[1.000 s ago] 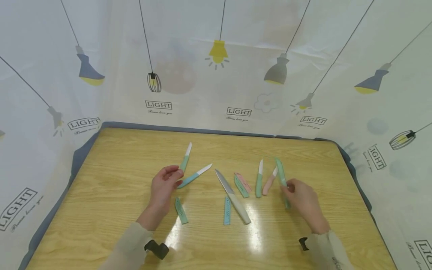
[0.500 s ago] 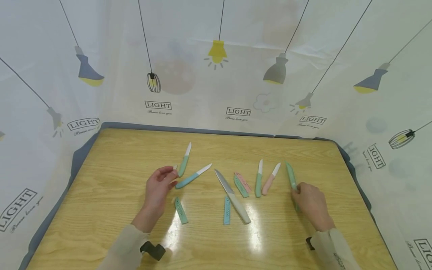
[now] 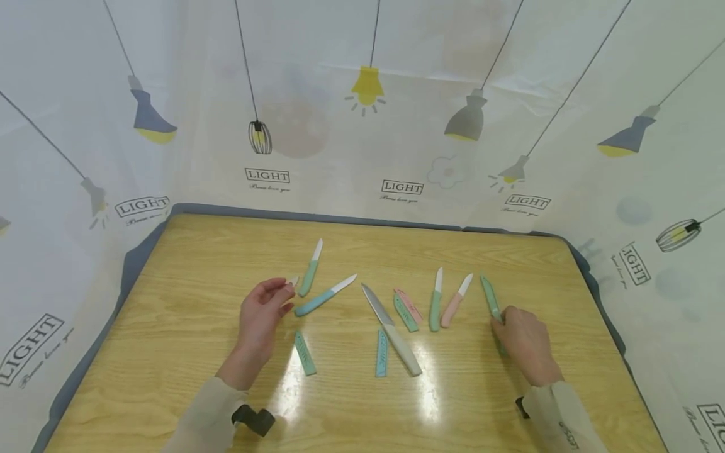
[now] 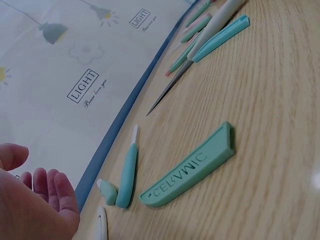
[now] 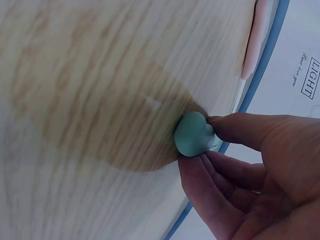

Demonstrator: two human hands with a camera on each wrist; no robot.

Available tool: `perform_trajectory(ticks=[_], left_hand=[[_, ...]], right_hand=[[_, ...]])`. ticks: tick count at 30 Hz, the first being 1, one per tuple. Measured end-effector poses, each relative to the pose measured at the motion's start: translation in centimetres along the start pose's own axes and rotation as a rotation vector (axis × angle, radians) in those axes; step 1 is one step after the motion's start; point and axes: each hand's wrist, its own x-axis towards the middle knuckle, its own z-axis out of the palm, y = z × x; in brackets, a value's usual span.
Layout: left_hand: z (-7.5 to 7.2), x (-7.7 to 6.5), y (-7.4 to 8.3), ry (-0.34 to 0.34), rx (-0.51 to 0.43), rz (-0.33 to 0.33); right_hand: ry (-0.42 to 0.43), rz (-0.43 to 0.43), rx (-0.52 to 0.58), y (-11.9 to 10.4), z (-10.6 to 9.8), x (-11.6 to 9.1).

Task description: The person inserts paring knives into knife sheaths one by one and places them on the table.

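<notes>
My right hand [image 3: 522, 340] pinches the handle of a green paring knife [image 3: 490, 296] between thumb and fingers, its blade end covered by a green sheath. In the right wrist view, the knife's rounded handle end [image 5: 192, 135] sits close over the table. My left hand [image 3: 262, 324] has loosely bent fingers and holds nothing. Near it lie a green-handled knife [image 3: 309, 277], a blue-handled knife [image 3: 318, 302] and a loose green sheath [image 3: 304, 353]. A cream-coloured piece [image 4: 101, 223] lies on the table in the left wrist view, mostly hidden behind my hand in the head view.
A large knife with a cream handle [image 3: 403, 349] lies mid-table beside a blue sheath [image 3: 381, 353]. Pink and green sheaths [image 3: 405, 313] overlap. Another green-handled knife [image 3: 435, 308] and a pink-handled knife [image 3: 453, 307] point away. A printed curtain [image 3: 334, 145] surrounds the table.
My right hand has moved right with the sheathed green knife, away from the pink-handled knife, and lower to the table. My left hand has drawn back leftward from the green-handled knife.
</notes>
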Motion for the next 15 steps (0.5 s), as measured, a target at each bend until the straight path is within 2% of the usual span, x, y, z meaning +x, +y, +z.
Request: perform_trajectory(ticks=[6,10,13,15], left_hand=[[-0.4,0.1,0.4,0.008,0.004,-0.007],[-0.7,0.2,0.7,0.009,0.024,0.017],[-1.1,0.4,0.8,-0.001,0.078,0.053],[-1.4,0.4,0.8,-0.023,0.153,0.074]], right_hand=[[-0.024,0.025,0.023,0.1,-0.3,-0.3],[-0.023,0.033,0.029,0.2,-0.4,-0.4],[0.004,0.037,0.021,0.2,-0.6,-0.6],[0.029,0.042,0.009,0.0,-0.8,-0.6]])
